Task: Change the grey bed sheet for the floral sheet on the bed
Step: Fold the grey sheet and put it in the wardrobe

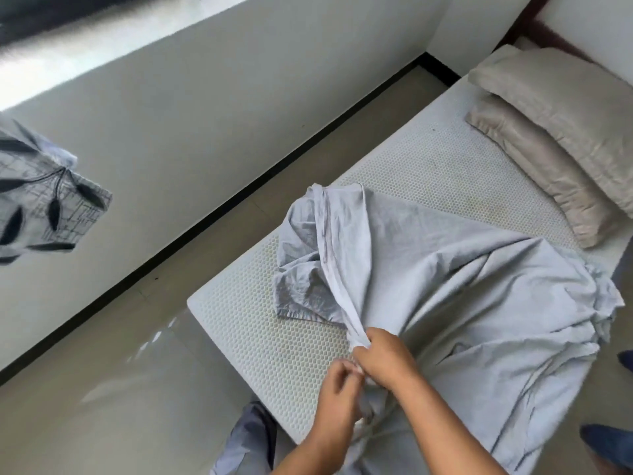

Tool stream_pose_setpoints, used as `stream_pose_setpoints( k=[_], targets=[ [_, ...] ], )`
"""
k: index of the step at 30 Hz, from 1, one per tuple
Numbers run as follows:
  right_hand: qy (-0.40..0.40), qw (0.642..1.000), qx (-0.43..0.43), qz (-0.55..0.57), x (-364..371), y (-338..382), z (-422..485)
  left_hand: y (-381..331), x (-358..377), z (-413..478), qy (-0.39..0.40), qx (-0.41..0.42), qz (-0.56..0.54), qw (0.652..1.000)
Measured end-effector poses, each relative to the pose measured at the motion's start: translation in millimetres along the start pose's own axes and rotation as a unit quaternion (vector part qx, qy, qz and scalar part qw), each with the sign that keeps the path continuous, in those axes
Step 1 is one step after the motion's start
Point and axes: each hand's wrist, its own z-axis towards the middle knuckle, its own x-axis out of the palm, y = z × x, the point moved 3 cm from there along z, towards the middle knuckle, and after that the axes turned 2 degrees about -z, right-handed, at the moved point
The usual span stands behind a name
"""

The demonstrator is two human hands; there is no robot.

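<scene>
The grey bed sheet (445, 269) lies bunched and wrinkled over the near half of the bare white mattress (284, 341). Its edge is gathered into a rope-like fold that runs down to my hands. My right hand (387, 358) is shut on that gathered edge. Just below and left of it, my left hand (337, 385) grips the same bunch of grey cloth. A floral sheet (37, 200), pale with dark leaf prints, lies folded at the far left by the wall.
Two beige pillows (561, 132) are stacked at the head of the bed, top right. A tiled floor strip (137, 389) runs between the mattress and the white wall. Dark blue shoes (609, 440) show at the right edge.
</scene>
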Motion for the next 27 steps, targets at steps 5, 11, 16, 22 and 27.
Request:
stream_pose_setpoints(
  k=[5, 11, 16, 22, 27],
  targets=[
    [-0.088, 0.986, -0.039, 0.139, -14, -26, -23, -15, 11, 32, 0.004, -0.246, -0.138, 0.959],
    [-0.084, 0.978, -0.13, 0.137, -15, -50, -51, -17, 31, 73, -0.023, -0.266, -0.295, 0.917],
    [-0.169, 0.95, -0.263, 0.003, -2, -65, -73, -43, 19, 116, -0.149, -0.087, -0.234, 0.957],
    [-0.171, 0.895, -0.387, -0.138, 31, -67, -96, -77, 5, 147, -0.088, -0.026, 0.013, 0.996],
    [-0.046, 0.95, -0.255, -0.172, 23, -64, -88, -86, 5, 129, -0.102, 0.11, 0.07, 0.986]
  ],
)
